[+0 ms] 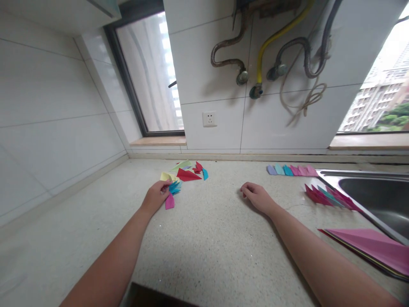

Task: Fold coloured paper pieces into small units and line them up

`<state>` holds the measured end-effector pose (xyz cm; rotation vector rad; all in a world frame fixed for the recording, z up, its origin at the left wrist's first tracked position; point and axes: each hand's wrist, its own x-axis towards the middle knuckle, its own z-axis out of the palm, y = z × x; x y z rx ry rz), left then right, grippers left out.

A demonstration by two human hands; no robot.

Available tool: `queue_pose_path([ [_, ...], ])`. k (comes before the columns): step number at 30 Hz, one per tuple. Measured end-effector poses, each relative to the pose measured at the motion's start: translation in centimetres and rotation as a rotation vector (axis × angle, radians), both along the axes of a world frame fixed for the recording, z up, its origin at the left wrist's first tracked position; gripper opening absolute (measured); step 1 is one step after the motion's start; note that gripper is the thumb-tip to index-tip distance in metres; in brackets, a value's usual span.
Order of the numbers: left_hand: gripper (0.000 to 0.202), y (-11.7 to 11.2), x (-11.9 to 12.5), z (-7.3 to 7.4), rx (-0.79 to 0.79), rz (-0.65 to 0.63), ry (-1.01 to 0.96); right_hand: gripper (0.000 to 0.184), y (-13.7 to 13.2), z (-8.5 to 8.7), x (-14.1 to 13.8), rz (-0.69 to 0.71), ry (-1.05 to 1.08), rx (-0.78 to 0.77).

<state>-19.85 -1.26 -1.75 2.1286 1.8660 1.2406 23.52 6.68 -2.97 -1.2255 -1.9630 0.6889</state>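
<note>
My left hand (156, 195) rests on the speckled counter (207, 238) with its fingers curled onto a small pile of folded paper pieces (183, 174); a blue piece (175, 186) sits at the fingertips and a pink piece (170, 201) lies just under the hand. My right hand (257, 197) lies on the counter to the right, fingers loosely curled under, with nothing visible in it. The pile holds red, yellow, green and blue folded shapes.
A row of folded pieces (292, 170) lines the back right of the counter. Another overlapping row (330, 198) lies beside the steel sink (377, 196). Pink paper sheets (373, 247) sit at the front right. A wall socket (209, 119) and pipes hang on the tiled wall.
</note>
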Motion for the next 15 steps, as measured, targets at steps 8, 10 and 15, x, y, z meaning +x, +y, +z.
queue_pose_path([
  [8,0.030,0.9,4.2,0.9,0.012,-0.056,-0.254,0.026,-0.3,0.3,-0.1,-0.006,0.023,-0.009],
  [10,0.031,0.9,5.9,0.9,0.006,-0.087,-0.318,0.026,-0.3,0.2,-0.1,-0.005,0.022,-0.011],
  [15,0.024,-0.2,9.9,0.8,-0.080,-0.264,-0.379,0.025,-0.4,0.2,-0.2,0.013,0.010,0.004],
])
